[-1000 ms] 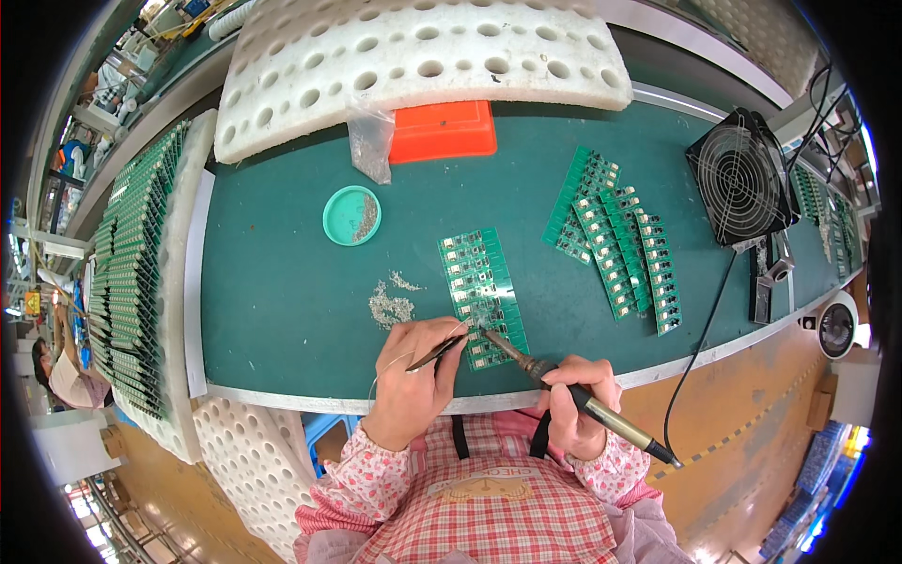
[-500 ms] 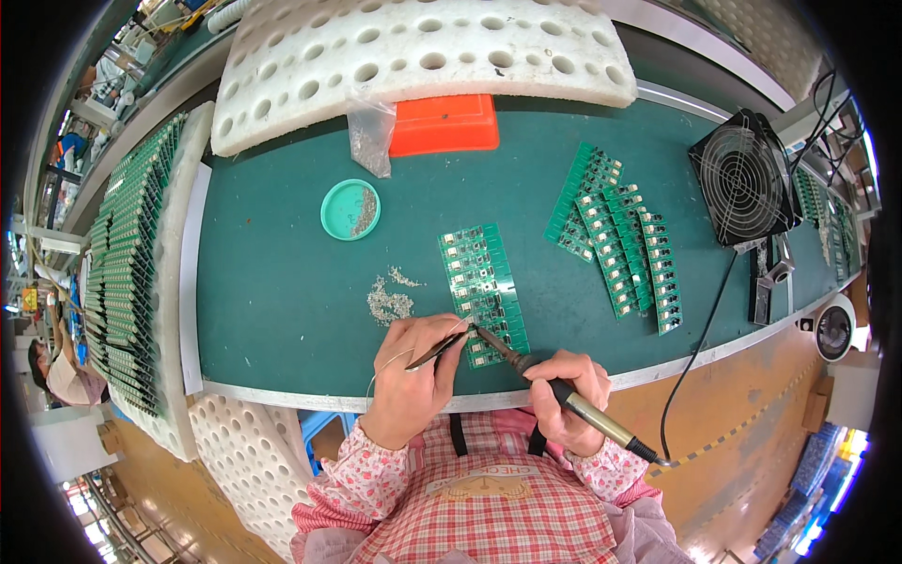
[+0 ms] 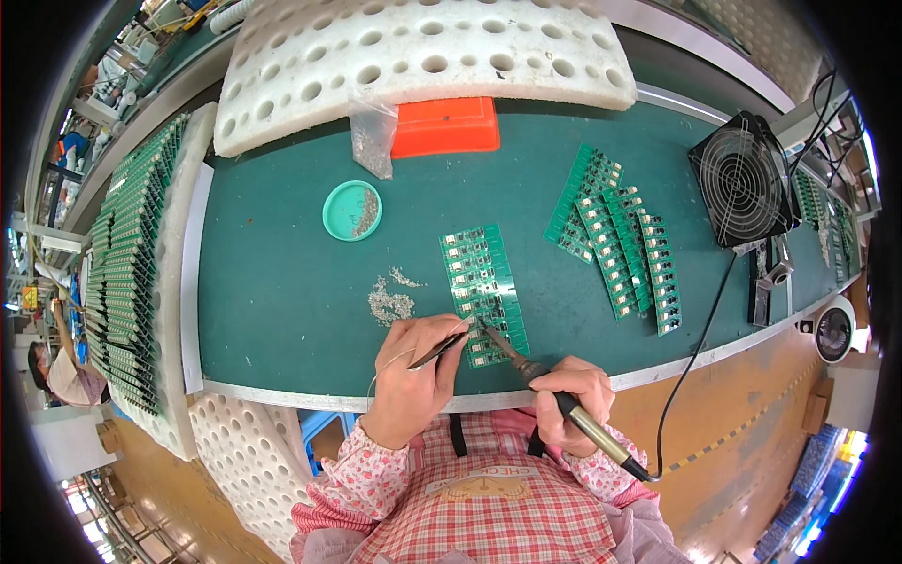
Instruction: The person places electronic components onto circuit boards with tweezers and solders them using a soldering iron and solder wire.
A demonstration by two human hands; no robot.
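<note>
My left hand [image 3: 410, 381] is closed on dark tweezers [image 3: 436, 351], their tips at the near part of a green circuit board panel [image 3: 481, 268]. A thin solder wire [image 3: 389, 361] also runs through its fingers toward the board. My right hand [image 3: 575, 402] grips a soldering iron [image 3: 601, 435] by its handle. The iron's tip points at the board, close to the tweezer tips; whether it touches is too small to tell. Left of the board lies a loose pile of tiny components [image 3: 389, 303]. Beyond it stands a round turquoise dish [image 3: 329, 222] with more of them.
Several finished-looking board strips [image 3: 615, 240] lie overlapped to the right, near a black fan [image 3: 744, 179]. A red bin [image 3: 446, 127], a clear bag [image 3: 373, 141] and white perforated foam [image 3: 423, 70] are at the back. Racked boards [image 3: 132, 273] fill the left side. The iron's cord [image 3: 700, 343] hangs right.
The soldering iron's tip has shifted slightly right, away from the tweezer tips, and its handle end has dropped a little. My left hand has stayed nearly still.
</note>
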